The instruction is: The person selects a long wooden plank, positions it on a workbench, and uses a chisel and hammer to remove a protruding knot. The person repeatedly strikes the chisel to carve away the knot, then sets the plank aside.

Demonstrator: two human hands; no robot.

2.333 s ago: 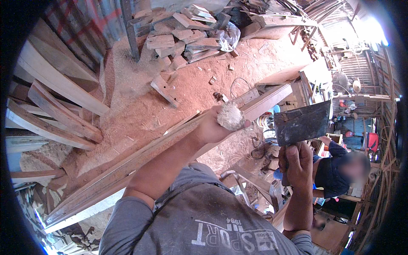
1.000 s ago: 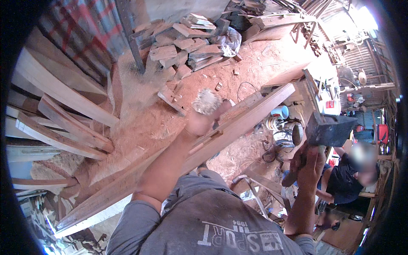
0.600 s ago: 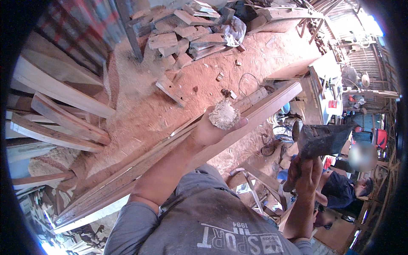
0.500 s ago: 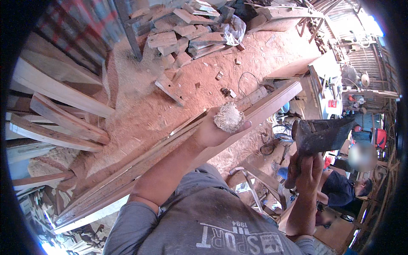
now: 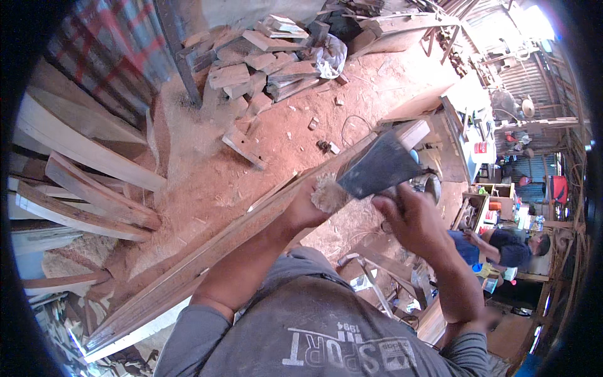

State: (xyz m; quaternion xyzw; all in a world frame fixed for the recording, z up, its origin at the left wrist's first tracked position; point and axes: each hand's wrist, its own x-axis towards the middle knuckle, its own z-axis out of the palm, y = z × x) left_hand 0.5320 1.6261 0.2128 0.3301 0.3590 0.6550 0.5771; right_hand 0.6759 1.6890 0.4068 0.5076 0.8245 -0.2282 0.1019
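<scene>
My left hand (image 5: 304, 208) is closed around a wooden tool handle (image 5: 328, 193) with a pale, frayed, splayed top. The lower part of that tool is hidden behind the hand. In my right hand (image 5: 414, 220) is a hatchet (image 5: 382, 166), whose broad dark metal head lies beside the frayed top; whether they touch I cannot tell. Beneath my left hand a long wooden beam (image 5: 188, 279) runs diagonally from the lower left to the upper right.
Curved planks (image 5: 88, 147) lean at the left. A heap of wood offcuts (image 5: 260, 66) and a white plastic bag (image 5: 331, 58) lie at the back on sawdust-covered ground. A bench (image 5: 468, 103) stands at the right, with another person (image 5: 502, 245) nearer.
My right hand has swung the hatchet leftward, from apart at the right to the frayed handle top. My left hand still grips the handle, slightly lower and further left in view.
</scene>
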